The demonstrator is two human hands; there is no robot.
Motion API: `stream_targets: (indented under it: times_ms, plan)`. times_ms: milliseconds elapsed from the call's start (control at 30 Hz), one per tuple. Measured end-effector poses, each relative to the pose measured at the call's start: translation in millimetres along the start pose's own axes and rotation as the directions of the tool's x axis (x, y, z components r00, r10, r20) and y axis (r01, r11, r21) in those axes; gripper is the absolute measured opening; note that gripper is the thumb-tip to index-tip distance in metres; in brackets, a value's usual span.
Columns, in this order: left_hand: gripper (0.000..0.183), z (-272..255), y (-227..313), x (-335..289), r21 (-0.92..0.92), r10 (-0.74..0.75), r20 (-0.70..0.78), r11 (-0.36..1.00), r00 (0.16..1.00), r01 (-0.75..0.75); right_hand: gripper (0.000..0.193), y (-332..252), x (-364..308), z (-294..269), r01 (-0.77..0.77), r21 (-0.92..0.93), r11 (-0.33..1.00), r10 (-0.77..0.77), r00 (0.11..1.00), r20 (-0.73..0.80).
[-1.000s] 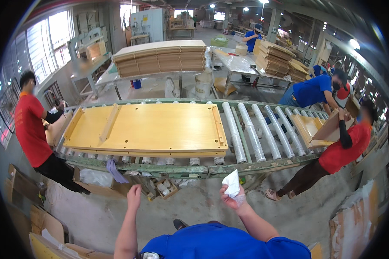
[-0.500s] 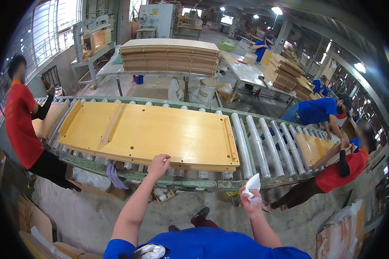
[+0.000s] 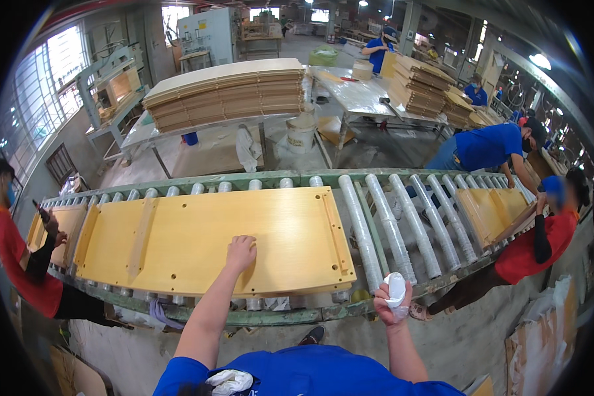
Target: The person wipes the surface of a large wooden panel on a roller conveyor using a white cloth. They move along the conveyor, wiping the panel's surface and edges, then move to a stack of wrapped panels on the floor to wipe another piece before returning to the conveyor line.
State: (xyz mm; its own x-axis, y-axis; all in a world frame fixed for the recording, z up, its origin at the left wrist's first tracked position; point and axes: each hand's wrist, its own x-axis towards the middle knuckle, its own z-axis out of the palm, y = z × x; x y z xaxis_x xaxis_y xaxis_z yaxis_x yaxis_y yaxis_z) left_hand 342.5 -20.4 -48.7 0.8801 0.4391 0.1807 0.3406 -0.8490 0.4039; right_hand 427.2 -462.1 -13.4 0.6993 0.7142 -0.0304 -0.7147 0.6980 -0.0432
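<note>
A long yellow wooden panel (image 3: 198,231), with crosswise battens and several small holes, lies flat on the roller conveyor (image 3: 412,228) before me. Over its near part is my left hand (image 3: 242,253), fingers curled together and touching or very close to the surface. Whether something small is pinched in them is hidden. My right hand (image 3: 391,305) is raised at the conveyor's near edge, right of the panel, closed around a crumpled white cloth (image 3: 395,289).
At left, a person in red (image 3: 26,264) stands by another panel (image 3: 63,224). On the right, people in blue (image 3: 488,146) and red (image 3: 538,247) handle a yellow wooden piece (image 3: 492,211). Stacked boards (image 3: 228,96) rest on a table beyond the conveyor.
My left hand has moved from the panel's near edge further in over its surface. The right hand has turned with the cloth, now more bunched. My view has shifted.
</note>
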Motion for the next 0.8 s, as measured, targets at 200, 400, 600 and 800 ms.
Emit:
stream_targets:
  times_ms: [200,400,600,800]
  plan:
    - [0.03,31,10,28,0.172,0.014,-0.228,0.985,0.973,0.026,0.058,-22,67,-21,-0.054,-0.031,0.998,0.047,0.977,-0.206]
    - [0.032,32,10,26,0.142,-0.014,-0.238,0.989,0.971,0.049,0.056,-13,129,-17,-0.267,0.258,0.929,0.322,0.925,-0.203]
    - [0.036,31,4,30,0.119,-0.042,-0.186,0.991,0.982,0.065,0.048,33,155,-17,-0.375,0.333,0.865,0.429,0.897,-0.105]
    - [0.043,32,-1,31,0.113,-0.049,-0.05,0.992,0.998,0.054,0.065,89,150,11,-0.269,0.069,0.961,0.27,0.963,0.006]
